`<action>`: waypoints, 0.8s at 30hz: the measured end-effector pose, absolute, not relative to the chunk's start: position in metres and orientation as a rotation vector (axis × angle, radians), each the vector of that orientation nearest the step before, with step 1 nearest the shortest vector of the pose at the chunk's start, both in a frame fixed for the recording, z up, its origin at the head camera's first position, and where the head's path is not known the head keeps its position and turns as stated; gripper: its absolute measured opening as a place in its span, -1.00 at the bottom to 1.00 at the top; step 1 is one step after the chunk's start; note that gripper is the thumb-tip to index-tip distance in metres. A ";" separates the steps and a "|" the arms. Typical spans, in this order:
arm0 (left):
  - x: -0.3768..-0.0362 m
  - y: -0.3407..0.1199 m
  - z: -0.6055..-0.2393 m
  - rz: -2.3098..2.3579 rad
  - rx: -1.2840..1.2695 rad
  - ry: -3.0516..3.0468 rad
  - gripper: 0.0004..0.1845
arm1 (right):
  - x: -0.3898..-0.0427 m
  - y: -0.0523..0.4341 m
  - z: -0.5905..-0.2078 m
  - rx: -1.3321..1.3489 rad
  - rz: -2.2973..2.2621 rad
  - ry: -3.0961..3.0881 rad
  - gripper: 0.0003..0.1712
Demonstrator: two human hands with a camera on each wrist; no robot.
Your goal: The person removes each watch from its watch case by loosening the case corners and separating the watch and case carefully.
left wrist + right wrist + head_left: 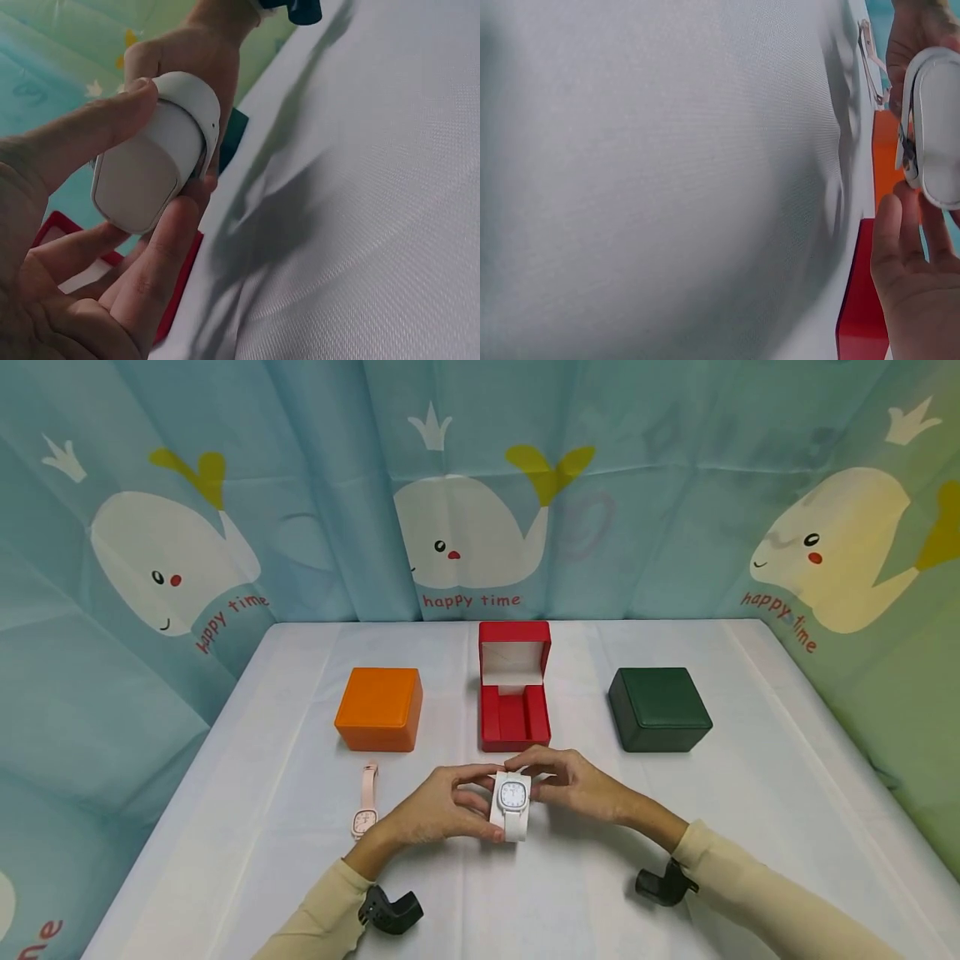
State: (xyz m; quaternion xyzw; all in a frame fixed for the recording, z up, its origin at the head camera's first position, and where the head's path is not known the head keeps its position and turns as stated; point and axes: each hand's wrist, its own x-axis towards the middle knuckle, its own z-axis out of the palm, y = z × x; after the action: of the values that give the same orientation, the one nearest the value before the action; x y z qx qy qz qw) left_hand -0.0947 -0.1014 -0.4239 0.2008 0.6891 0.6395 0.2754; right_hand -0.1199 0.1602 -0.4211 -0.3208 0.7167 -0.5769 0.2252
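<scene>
A white watch [513, 797] wrapped round a white cushion [146, 172] is held just above the table, in front of the open red box [514, 697]. My left hand [442, 806] grips it from the left, thumb on top and fingers underneath. My right hand [570, 781] pinches it from the right side. In the right wrist view the white cushion [939, 135] shows at the right edge with my fingers [900, 247] below it. The red box stands with its lid up and nothing in its slot.
A shut orange box [379, 707] stands left of the red one, a shut dark green box [657, 708] to its right. A pink watch [366, 800] lies flat on the white tablecloth [300, 827] near my left hand. Whale-print curtains surround the table.
</scene>
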 end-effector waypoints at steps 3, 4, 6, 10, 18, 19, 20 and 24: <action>-0.094 -0.103 -0.424 1.724 0.542 1.836 -0.15 | -0.122 0.161 -0.423 -0.901 -1.595 1.966 -0.56; -0.094 -0.103 -0.424 1.726 0.541 1.834 -0.15 | -0.122 0.161 -0.423 -0.908 -1.595 1.960 -0.56; -0.094 -0.104 -0.423 1.726 0.538 1.828 -0.15 | -0.123 0.162 -0.424 -0.916 -1.603 1.934 -0.56; -0.094 -0.105 -0.424 1.725 0.551 1.812 -0.15 | -0.124 0.163 -0.425 -0.927 -1.608 1.903 -0.53; -0.093 -0.107 -0.425 1.745 0.566 1.778 -0.17 | -0.125 0.164 -0.426 -0.928 -1.630 1.870 -0.60; -0.093 -0.107 -0.425 1.746 0.566 1.777 -0.17 | -0.125 0.164 -0.427 -0.927 -1.632 1.870 -0.59; -0.093 -0.107 -0.425 1.747 0.564 1.775 -0.17 | -0.125 0.165 -0.427 -0.924 -1.631 1.872 -0.59; -0.093 -0.107 -0.426 1.758 0.552 1.785 -0.16 | -0.123 0.163 -0.427 -0.931 -1.615 1.908 -0.54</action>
State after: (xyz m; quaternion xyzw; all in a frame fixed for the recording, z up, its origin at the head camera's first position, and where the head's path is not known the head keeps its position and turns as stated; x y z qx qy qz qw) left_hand -0.0932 -0.1066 -0.4256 0.2064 0.6670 0.6572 0.2840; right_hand -0.1233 0.1631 -0.4273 -0.3391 0.6953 -0.5886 0.2347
